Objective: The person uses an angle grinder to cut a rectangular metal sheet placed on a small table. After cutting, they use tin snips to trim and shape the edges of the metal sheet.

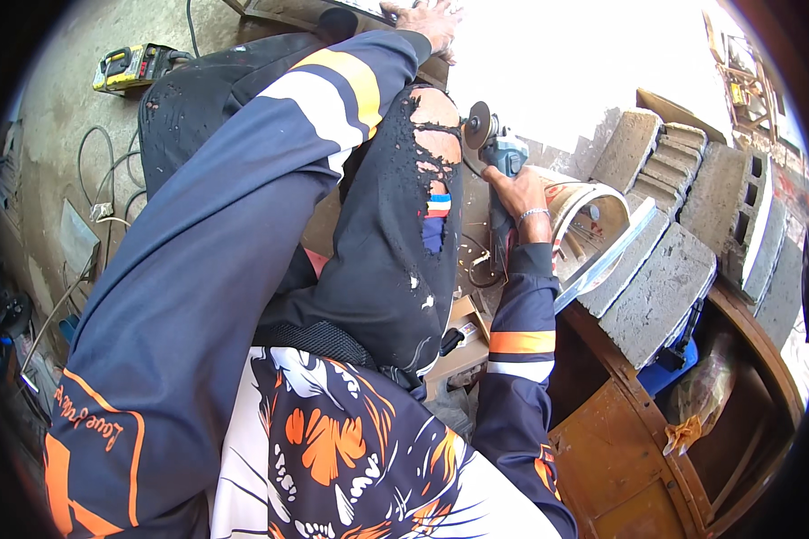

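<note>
My right hand (520,196) is wrapped round the body of an angle grinder (510,155) beside my right knee. The grinder's teal head points forward, and its round disc (481,124) stands up at the front left. My left arm reaches far forward across my lap. At the upper edge, my left hand (427,27) rests with its fingers apart on or beside a dark metal frame (346,7). Glare and the picture's edge hide part of those fingers and most of the frame.
A white bucket (593,193) stands right of my right hand, with a pale flat strip (607,256) across its rim. Concrete blocks (661,283) are stacked farther right, by a brown wooden cabinet (620,449). A yellow-and-black machine (135,67) and cables (108,162) lie on the left.
</note>
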The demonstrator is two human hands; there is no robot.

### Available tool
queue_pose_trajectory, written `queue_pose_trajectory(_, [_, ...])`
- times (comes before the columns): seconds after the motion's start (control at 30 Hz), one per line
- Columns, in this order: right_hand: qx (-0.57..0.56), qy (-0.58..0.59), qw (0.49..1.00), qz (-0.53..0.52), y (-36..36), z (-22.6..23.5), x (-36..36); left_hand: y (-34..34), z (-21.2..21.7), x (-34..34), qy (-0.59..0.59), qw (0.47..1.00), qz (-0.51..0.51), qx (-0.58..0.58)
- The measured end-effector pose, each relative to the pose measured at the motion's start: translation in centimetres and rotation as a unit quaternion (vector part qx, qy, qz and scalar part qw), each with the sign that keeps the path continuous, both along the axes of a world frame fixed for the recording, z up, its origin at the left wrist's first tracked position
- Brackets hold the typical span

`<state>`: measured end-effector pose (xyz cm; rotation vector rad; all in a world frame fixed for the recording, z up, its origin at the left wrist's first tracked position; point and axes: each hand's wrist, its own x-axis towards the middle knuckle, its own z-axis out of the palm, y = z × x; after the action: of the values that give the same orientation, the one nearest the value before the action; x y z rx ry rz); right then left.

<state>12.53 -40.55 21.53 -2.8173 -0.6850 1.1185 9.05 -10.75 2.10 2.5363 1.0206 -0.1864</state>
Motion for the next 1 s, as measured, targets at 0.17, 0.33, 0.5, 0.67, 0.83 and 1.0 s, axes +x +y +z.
queue_pose_trajectory(0.17, [0.010,0.002,1.000,0.013,0.6,-0.7,0.0,1.2,-4.5,-0.7,-0.067,0.997,0.030,0.010])
queue_pose_trajectory(0.33, [0.014,-0.003,0.999,-0.038,-0.7,-0.6,0.8,-1.1,5.2,1.2,0.042,0.997,-0.031,-0.055])
queue_pose_trajectory(0.5, [0.029,-0.011,0.999,0.008,0.4,-0.8,1.0,-0.3,0.5,0.0,-0.004,1.000,-0.009,0.027])
queue_pose_trajectory(0.67, [0.009,-0.003,1.000,0.009,1.0,0.1,0.1,0.3,-3.2,-0.4,0.006,0.992,-0.037,0.123])
queue_pose_trajectory(0.83, [0.032,-0.034,0.998,0.029,0.9,-0.7,0.0,1.4,-5.7,-0.6,0.026,0.985,-0.134,0.104])
queue_pose_trajectory(1.0, [0.019,-0.005,1.000,0.009,1.3,0.1,0.4,-0.1,-1.9,-0.4,-0.066,0.994,0.025,0.085])
